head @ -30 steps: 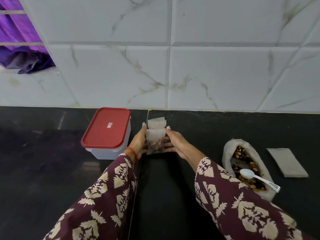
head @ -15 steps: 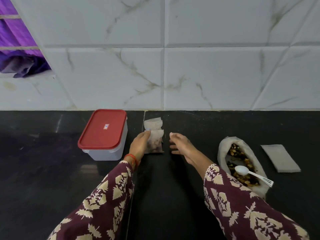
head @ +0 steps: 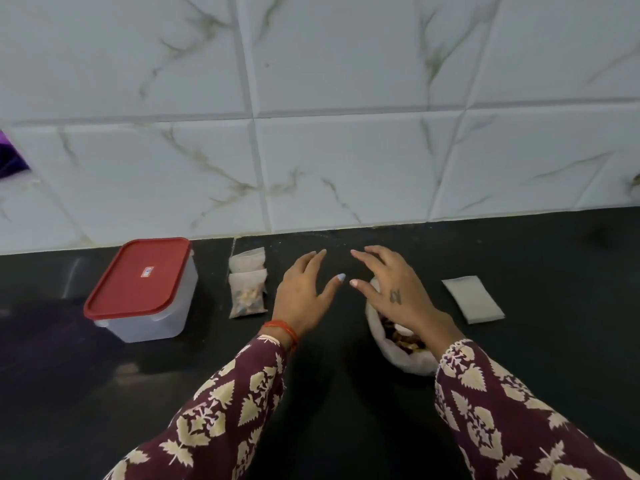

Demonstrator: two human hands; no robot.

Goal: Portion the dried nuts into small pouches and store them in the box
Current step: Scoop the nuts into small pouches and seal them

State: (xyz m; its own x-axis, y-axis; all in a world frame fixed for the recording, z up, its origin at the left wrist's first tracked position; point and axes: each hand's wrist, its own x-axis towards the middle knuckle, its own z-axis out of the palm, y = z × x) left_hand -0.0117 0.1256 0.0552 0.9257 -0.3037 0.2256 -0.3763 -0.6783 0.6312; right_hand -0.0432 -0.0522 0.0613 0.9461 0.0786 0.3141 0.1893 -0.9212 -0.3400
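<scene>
One head-worn view, looking forward and down at the tabletop [head: 346,393].

The wide-angle camera sat above the near edge, close enough that both patterned sleeves filled the bottom corners. It faced the tiled wall [head: 346,150] along the far edge, which took the upper half. With a single view, there was no shared part to compare.

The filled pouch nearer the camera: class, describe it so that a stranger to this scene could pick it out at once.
Start at the red-lidded box on the black counter. Just right of it lie two small pouches, one behind the other, left of the left hand. The nearer filled pouch shows nuts at its bottom; the farther pouch by the wall looks paler, and the flat empty pouch lies far right.
</scene>
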